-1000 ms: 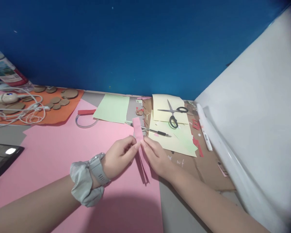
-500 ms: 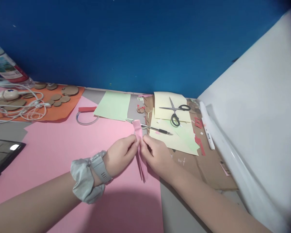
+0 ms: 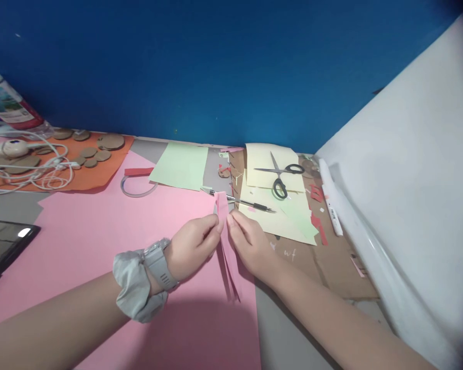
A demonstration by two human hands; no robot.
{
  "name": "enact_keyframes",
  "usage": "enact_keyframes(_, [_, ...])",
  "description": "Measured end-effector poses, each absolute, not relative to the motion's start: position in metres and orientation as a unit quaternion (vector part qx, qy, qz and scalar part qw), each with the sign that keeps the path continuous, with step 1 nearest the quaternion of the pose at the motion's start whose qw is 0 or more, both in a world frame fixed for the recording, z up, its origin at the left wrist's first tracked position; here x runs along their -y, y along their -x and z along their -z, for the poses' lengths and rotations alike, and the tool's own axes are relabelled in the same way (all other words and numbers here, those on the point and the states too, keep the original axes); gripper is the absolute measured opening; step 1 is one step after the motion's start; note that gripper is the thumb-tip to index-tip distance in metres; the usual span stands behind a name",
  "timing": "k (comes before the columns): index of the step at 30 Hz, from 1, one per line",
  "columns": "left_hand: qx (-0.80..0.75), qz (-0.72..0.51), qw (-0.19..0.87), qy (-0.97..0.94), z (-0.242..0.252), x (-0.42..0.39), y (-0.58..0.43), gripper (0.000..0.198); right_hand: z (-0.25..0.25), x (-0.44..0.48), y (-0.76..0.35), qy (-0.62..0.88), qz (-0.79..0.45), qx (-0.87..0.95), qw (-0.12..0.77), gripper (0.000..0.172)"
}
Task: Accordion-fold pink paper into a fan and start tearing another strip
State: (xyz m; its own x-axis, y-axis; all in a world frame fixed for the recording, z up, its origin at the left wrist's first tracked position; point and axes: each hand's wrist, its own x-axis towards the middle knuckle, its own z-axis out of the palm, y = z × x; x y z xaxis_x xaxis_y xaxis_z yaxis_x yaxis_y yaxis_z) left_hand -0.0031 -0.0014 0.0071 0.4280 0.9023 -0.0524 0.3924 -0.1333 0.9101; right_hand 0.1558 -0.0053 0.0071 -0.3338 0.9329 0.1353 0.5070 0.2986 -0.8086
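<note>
A narrow folded strip of pink paper (image 3: 224,226) stands between my two hands, its loose end trailing toward me. My left hand (image 3: 195,246) is closed, pinching the strip's left side between thumb and fingers. On the right side, my right hand (image 3: 250,241) has its fingertips closed at the strip's edge. Beneath lies a large pink paper sheet (image 3: 100,246). Just beyond the strip's top is a black-gripped pen (image 3: 254,205), lying partly on a pale yellow paper (image 3: 262,223). Open black-handled scissors (image 3: 278,174) rest on the yellow sheets.
To the left are a phone (image 3: 7,246), white earphone cables (image 3: 54,174) and cardboard discs (image 3: 110,142) on orange paper (image 3: 100,180). A tape ring (image 3: 139,194) and green paper (image 3: 181,167) lie behind my left hand. A white marker (image 3: 334,218) lies at right, by a white panel (image 3: 416,154).
The pink strip has turned slightly, and its lower end has shifted right and toward me. My right fingertips have moved slightly away from the left ones.
</note>
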Motion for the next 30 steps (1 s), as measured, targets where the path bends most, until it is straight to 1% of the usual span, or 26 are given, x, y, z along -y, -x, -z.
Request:
enact_keyframes(4, [-0.47, -0.255, 0.38, -0.754, -0.0097, 0.0048, 0.0006, 0.029, -0.0092, 0.0077, -0.1553, 0.498, -0.293, 0.761, 0.295, 0.028])
enact_keyframes(6, [-0.471, -0.252, 0.366, -0.762, -0.0108, 0.0068, -0.0002, 0.028, -0.0097, 0.0094, -0.155, 0.493, -0.267, 0.774, 0.295, 0.027])
enact_keyframes(9, [-0.469, -0.281, 0.4, -0.736, -0.0112, 0.0074, 0.0004, 0.031, -0.0094, 0.0109, -0.1544, 0.484, -0.265, 0.78, 0.296, 0.027])
enact_keyframes(13, [-0.473, -0.333, 0.437, -0.689, -0.0103, 0.0041, 0.0031, 0.035, -0.0073, 0.0107, -0.1547, 0.463, -0.31, 0.776, 0.297, 0.029])
enact_keyframes(17, [-0.425, -0.306, 0.458, -0.718, -0.0108, 0.0028, 0.0034, 0.036, -0.0065, 0.0075, -0.1567, 0.44, -0.367, 0.745, 0.342, 0.027])
enact_keyframes(24, [-0.428, -0.329, 0.524, -0.659, -0.0108, 0.0047, 0.0025, 0.034, -0.0078, 0.005, -0.1569, 0.418, -0.429, 0.724, 0.343, 0.027])
enact_keyframes(27, [-0.419, -0.327, 0.51, -0.676, -0.0106, 0.0041, 0.0035, 0.035, -0.007, 0.0052, -0.157, 0.417, -0.437, 0.717, 0.349, 0.029])
enact_keyframes(30, [-0.414, -0.32, 0.483, -0.702, -0.0102, 0.0032, 0.0044, 0.036, -0.0062, 0.0048, -0.1573, 0.428, -0.417, 0.718, 0.356, 0.028])
